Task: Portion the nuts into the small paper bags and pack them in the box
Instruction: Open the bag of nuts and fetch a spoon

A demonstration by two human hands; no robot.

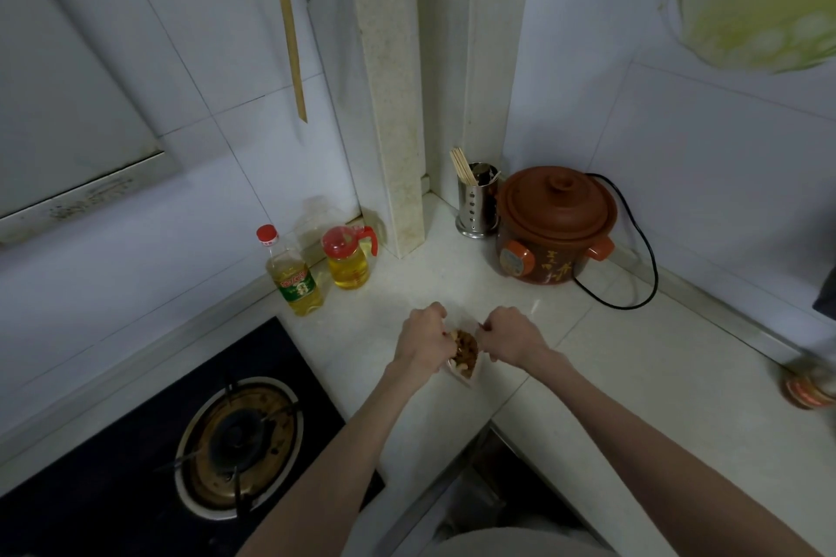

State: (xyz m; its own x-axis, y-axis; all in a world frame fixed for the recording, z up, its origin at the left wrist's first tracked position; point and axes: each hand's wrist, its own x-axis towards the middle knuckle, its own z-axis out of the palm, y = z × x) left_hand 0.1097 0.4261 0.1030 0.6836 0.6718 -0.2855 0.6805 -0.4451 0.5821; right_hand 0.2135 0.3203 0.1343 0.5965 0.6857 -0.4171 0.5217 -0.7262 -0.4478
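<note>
Low centre of frame, left hand (425, 341) & right hand (509, 337) each pinch a side of the small white paper bag (466, 369) heaped w/ brown nuts (466, 348) on the pale bench (633, 375); uneven pull could tip it, spilling nuts.

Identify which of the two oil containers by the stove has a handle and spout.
The squat oil jug, right of the taller bottle and nearer the wall corner. Its red lid carries a handle and spout; the taller bottle has a plain red screw cap and a green label.
</note>
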